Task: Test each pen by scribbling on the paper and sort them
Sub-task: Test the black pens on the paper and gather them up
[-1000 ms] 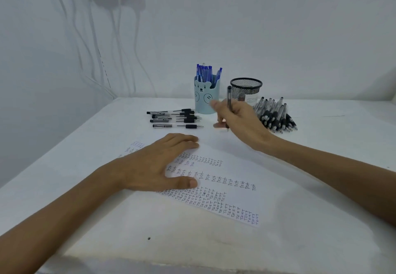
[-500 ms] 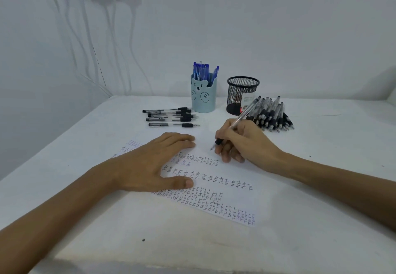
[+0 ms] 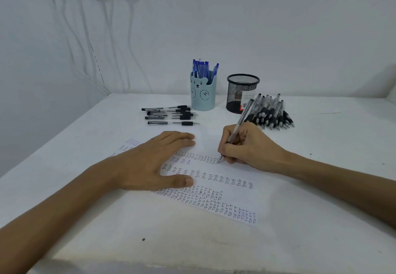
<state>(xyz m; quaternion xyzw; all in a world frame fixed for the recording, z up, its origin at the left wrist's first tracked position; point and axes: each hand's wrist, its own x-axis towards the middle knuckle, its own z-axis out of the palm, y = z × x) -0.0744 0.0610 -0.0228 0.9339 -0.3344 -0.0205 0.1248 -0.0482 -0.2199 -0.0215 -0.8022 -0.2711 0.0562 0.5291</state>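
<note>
Paper [image 3: 235, 190], rows of handwritten "TEST", flat on white table [image 3: 321, 188]: my left hand [image 3: 150, 162] pressed flat on it, right hand [image 3: 248, 147] pinching clear black-gripped pen [image 3: 240, 121], tip at paper.

The paper [image 3: 205, 145] is looking matt and smooth; the table [image 3: 192, 241] is showing a dull, faintly scuffed white finish. The mesh cup [image 3: 242, 92] is reading as black wire metal, the bear cup [image 3: 202, 96] as smooth low-sheen plastic — and the heaped pens [image 3: 269, 111] are showing clear glossy plastic barrels with matt black grips.
</note>
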